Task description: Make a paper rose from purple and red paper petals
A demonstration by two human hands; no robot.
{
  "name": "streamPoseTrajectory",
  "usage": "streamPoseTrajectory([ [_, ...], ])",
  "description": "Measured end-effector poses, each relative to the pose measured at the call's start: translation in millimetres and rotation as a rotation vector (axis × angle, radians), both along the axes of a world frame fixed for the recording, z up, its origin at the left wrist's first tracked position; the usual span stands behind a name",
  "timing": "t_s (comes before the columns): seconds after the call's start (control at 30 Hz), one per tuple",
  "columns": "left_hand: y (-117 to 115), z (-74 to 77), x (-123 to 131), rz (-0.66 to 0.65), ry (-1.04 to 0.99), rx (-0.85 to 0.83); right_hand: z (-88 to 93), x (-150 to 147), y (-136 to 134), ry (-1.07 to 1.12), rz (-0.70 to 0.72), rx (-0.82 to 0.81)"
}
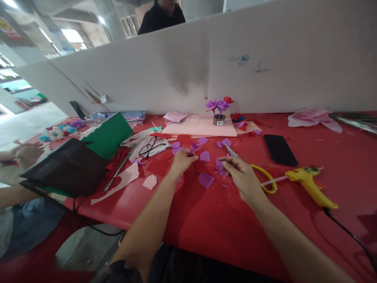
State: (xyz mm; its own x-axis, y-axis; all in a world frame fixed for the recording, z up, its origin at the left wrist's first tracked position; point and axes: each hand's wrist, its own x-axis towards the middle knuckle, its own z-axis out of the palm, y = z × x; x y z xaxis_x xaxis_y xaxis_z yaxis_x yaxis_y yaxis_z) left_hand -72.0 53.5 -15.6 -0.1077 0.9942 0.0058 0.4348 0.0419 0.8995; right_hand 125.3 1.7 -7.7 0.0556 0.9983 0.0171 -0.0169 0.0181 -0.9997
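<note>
My left hand is closed, its thumb and fingertips pinched together beside a curled purple paper piece, which it appears to hold. My right hand is closed around scissors; their metal tips poke out past the fingers and a yellow handle loop shows behind the hand. Its thumb and forefinger meet just above some purple scraps. Between the hands lie a rounded purple petal and, nearer me, another purple petal. Dark red paper lies under and beside them.
A yellow glue gun with a cord and a black phone lie at right. Paper flowers stand in a small brown holder at the back. Left are glasses, a dark bag, a green sheet and another person's arm.
</note>
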Motion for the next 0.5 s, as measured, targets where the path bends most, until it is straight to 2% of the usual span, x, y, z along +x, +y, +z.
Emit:
streamPoseTrajectory([
  [0.07, -4, 3.1, 3, -0.028, -0.187, -0.014, -2.2, -1, 0, -0.056, 0.021, 0.017],
  [0.13, -5, 2.4, 3, -0.017, -0.246, -0.009, -5.2, -1, 0, -0.095, 0.044, 0.037],
  [0.3, 0, -8.1, -1, -0.005, 0.098, -0.068, -12.2, -1, 2, -0.148, 0.064, 0.075],
  [0.4, 1, -10.1, -1, 0.002, 0.104, -0.061, -15.2, 1, 2, -0.193, 0.075, 0.083],
  [0.5, 1, -8.3, 3, 0.046, 0.018, -0.019, -17.5, 2, 2, -0.225, 0.083, 0.09],
])
